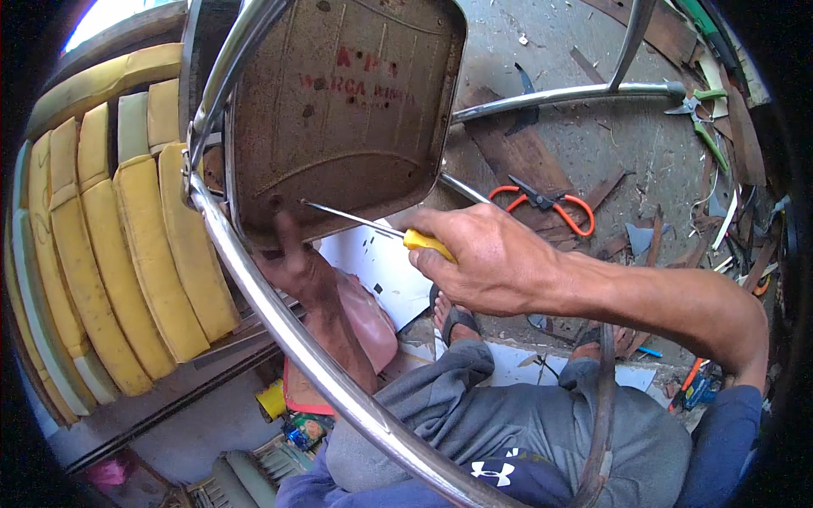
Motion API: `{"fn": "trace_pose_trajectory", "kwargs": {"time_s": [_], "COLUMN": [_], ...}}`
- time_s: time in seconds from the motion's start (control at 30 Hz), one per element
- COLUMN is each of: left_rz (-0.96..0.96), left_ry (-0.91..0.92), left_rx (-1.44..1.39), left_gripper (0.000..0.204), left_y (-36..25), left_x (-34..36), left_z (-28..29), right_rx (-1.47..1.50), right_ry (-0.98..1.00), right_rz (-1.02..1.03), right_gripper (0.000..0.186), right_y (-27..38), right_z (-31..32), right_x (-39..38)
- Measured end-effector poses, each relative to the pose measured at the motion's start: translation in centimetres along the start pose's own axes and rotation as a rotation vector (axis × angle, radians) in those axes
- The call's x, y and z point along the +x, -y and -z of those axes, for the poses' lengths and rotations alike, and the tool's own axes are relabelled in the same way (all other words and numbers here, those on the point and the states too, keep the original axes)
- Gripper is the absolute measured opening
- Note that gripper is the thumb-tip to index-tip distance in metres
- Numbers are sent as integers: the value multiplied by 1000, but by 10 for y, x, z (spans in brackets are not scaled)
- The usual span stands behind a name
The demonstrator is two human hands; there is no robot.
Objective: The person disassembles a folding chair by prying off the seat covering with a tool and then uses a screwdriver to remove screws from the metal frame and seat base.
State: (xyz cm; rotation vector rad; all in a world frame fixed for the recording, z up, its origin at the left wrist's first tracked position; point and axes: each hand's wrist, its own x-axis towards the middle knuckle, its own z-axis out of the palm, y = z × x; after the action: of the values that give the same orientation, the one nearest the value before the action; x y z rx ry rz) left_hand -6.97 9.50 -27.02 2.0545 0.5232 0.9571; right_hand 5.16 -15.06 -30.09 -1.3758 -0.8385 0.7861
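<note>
**Screwdriver tip at the underside of an upturned chair seat**

The right hand (pixel 487 258) is wrapped tight around the yellow plastic handle of a slim steel-shafted screwdriver (pixel 385 229), fingers curled fully closed with only the front end of the handle showing past the knuckles. The thin shaft runs up and to the left from the fist, and its tip meets the lower edge of the rusty brown metal seat pan (pixel 347 110), close to a small dark hole near the pan's bottom left corner.

The left hand (pixel 296 258) reaches up from below, behind the curved chrome tube of the chair frame (pixel 279 313). Its fingers press against the lower rim of the seat pan just beside the screwdriver tip; they lie fairly straight rather than closed around anything, though the tube hides part of the palm.

The seat pan stands tilted, its underside facing the camera, held within the chrome frame. To the left a row of yellow padded foam cushions (pixel 144 254) stands on edge, side by side. On the concrete floor to the right lie orange-handled scissors (pixel 550 203), and farther off green-handled pliers (pixel 699 110), among wood scraps. White sheets of paper (pixel 381 271) lie beneath the hands, just by the person's sandalled foot (pixel 453 317).
</note>
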Motion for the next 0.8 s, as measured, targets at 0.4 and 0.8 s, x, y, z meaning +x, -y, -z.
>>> {"fn": "trace_pose_trajectory", "kwargs": {"time_s": [0.4,0.8], "left_rz": [-15,31], "left_ry": [-81,-71], "left_rx": [242,344], "left_gripper": [40,42], "left_y": [-6,-20], "left_x": [10,8], "left_z": [-1,-5], "right_rx": [-106,-101], "right_ry": [60,68], "right_rz": [-2,9], "right_gripper": [38,39], "right_y": [11,6], "right_z": [-9,-11], "right_x": [8,17]}}
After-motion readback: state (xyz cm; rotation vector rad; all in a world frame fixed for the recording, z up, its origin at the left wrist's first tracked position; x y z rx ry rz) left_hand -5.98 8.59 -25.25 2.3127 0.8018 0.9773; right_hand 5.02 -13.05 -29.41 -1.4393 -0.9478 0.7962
